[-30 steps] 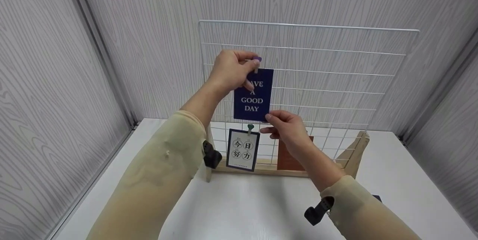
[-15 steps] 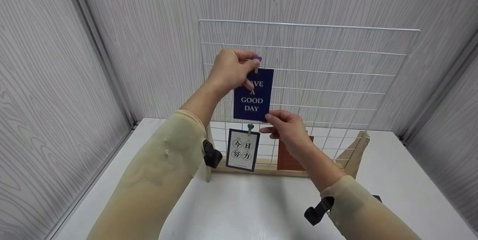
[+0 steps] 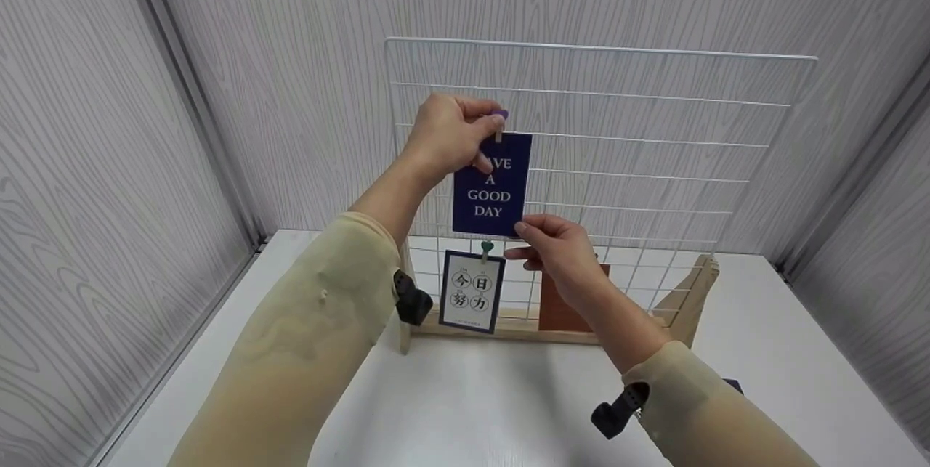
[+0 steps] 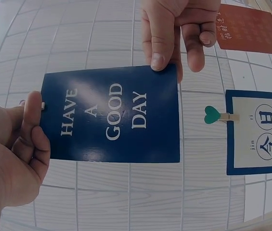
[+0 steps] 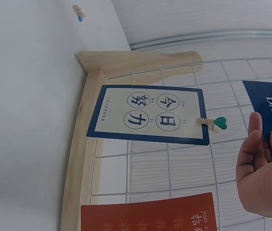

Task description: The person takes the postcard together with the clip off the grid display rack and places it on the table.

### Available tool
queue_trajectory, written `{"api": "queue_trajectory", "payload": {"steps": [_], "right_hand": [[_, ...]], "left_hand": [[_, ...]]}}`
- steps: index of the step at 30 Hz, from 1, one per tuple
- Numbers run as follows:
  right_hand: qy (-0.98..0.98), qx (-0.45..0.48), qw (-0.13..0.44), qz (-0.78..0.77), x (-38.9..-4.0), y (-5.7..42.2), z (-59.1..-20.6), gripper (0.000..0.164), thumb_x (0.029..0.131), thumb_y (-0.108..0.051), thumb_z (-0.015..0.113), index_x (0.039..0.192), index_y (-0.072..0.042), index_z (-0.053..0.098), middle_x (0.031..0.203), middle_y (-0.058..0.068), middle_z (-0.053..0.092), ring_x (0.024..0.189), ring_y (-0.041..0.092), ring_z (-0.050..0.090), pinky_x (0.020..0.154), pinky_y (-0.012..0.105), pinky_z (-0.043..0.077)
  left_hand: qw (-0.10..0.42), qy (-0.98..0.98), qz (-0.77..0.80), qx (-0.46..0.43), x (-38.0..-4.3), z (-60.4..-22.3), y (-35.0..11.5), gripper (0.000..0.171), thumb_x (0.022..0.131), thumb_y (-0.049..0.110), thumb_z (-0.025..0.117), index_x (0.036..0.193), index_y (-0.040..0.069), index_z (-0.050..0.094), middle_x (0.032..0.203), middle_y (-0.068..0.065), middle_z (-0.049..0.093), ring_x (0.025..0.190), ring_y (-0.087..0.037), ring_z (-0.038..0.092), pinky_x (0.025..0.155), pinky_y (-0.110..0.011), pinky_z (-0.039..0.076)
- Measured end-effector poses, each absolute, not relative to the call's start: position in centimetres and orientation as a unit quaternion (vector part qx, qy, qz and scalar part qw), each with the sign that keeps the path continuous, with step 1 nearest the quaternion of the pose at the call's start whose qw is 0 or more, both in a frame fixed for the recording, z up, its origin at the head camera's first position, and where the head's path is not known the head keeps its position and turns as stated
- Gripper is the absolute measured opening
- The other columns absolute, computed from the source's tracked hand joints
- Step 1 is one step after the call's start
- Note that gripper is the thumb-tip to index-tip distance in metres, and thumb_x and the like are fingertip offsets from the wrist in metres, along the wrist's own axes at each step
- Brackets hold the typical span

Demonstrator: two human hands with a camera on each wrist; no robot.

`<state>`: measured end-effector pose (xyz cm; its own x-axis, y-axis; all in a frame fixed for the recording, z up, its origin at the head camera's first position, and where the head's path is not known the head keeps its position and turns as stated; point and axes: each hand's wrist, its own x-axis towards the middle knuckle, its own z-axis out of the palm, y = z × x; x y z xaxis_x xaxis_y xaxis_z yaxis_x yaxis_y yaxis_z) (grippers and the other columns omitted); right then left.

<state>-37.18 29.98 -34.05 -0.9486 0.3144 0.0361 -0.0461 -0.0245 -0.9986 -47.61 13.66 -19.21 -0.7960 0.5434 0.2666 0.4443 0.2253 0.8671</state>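
My left hand pinches a small clothespin with a purple top at the upper edge of a dark blue card. The card reads "HAVE A GOOD DAY" and overlaps the wire grid panel in the head view. Between thumb and forefinger, my right hand pinches the card's lower right corner. Below it hangs a white card with a blue border, held by a clothespin with a green heart. In the left wrist view, fingers hide most of the purple-topped clothespin.
A red card is on the lower grid, partly behind my right hand in the head view. Wooden feet and a wooden bar support the panel on a white table. A loose clothespin with a blue tip lies on the table.
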Motion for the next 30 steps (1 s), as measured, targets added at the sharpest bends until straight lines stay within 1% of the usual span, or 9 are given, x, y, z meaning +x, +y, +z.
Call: {"api": "queue_trajectory", "payload": {"steps": [6,14,22,30], "right_hand": [[-0.692,-0.097,0.128,0.703,-37.19,30.09,-34.14,0.02,0.108,-0.015,0.065,0.122,-0.003,0.071,0.113,0.012,0.076,0.086,0.019,0.078,0.072,0.027,0.055],[-0.691,-0.095,0.13,0.704,-37.22,30.26,-34.34,0.019,0.108,-0.015,0.065,0.121,-0.002,0.071,0.113,0.013,0.075,0.085,0.019,0.078,0.071,0.027,0.055],[-0.691,-0.093,0.128,0.706,-37.02,30.32,-34.35,0.02,0.108,-0.015,0.065,0.122,-0.002,0.071,0.114,0.012,0.076,0.085,0.02,0.078,0.072,0.027,0.055],[-0.686,-0.095,0.131,0.709,-36.99,30.32,-34.31,0.018,0.108,-0.013,0.065,0.121,-0.002,0.07,0.113,0.01,0.077,0.084,0.019,0.078,0.07,0.026,0.055]], "left_hand": [[0.048,0.782,0.536,0.314,-47.57,-19.13,13.68,0.033,0.107,0.023,0.068,0.136,0.01,0.073,0.123,-0.005,0.076,0.055,-0.015,0.069,0.063,-0.029,0.06],[0.039,0.792,0.524,0.312,-47.6,-19.0,13.81,0.032,0.107,0.024,0.068,0.136,0.013,0.073,0.121,-0.004,0.076,0.045,-0.009,0.056,0.053,-0.026,0.055],[0.028,0.786,0.532,0.315,-47.57,-19.05,13.67,0.03,0.107,0.022,0.067,0.135,0.013,0.075,0.122,-0.003,0.076,0.044,-0.009,0.057,0.054,-0.026,0.056],[0.025,0.773,0.546,0.322,-47.69,-18.95,13.56,0.029,0.107,0.021,0.067,0.133,0.012,0.075,0.117,-0.004,0.078,0.043,-0.007,0.056,0.051,-0.024,0.054]]}}
